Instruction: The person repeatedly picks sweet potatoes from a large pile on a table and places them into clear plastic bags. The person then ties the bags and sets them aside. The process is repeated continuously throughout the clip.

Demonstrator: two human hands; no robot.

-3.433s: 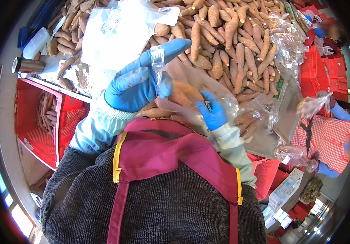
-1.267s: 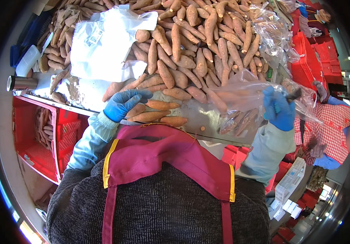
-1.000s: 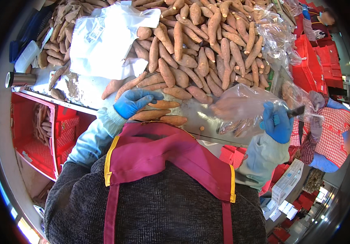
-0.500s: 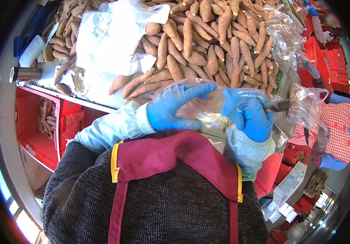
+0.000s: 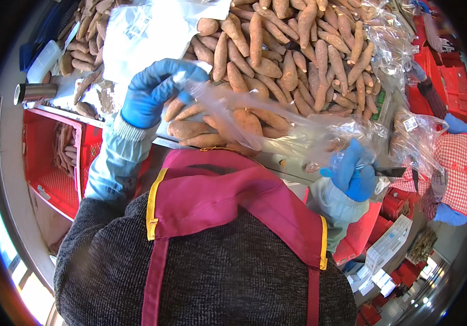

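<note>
A clear plastic bag (image 5: 228, 111) is stretched between my two blue-gloved hands, in front of the heap of sweet potatoes (image 5: 287, 70). At the left my left hand (image 5: 157, 92) is closed, pinching one end of the bag. Lower at the right my right hand (image 5: 353, 173) is closed round a knife (image 5: 390, 171), whose dark blade sticks out to the right; its handle is hidden in the fist. The bag's other end reaches this hand, but I cannot tell how the fingers hold it. Some sweet potatoes show through the film.
White plastic sheets (image 5: 135, 41) lie at the heap's left. A metal cup (image 5: 35, 93) stands at the table's left edge. Red crates (image 5: 48, 168) sit below left. More clear bags (image 5: 412, 133) hang at the right, near another person in a checked red garment (image 5: 453, 157).
My left hand has swung up and left, drawing the bag out long. My right hand, with the knife, has moved slightly down and right.
</note>
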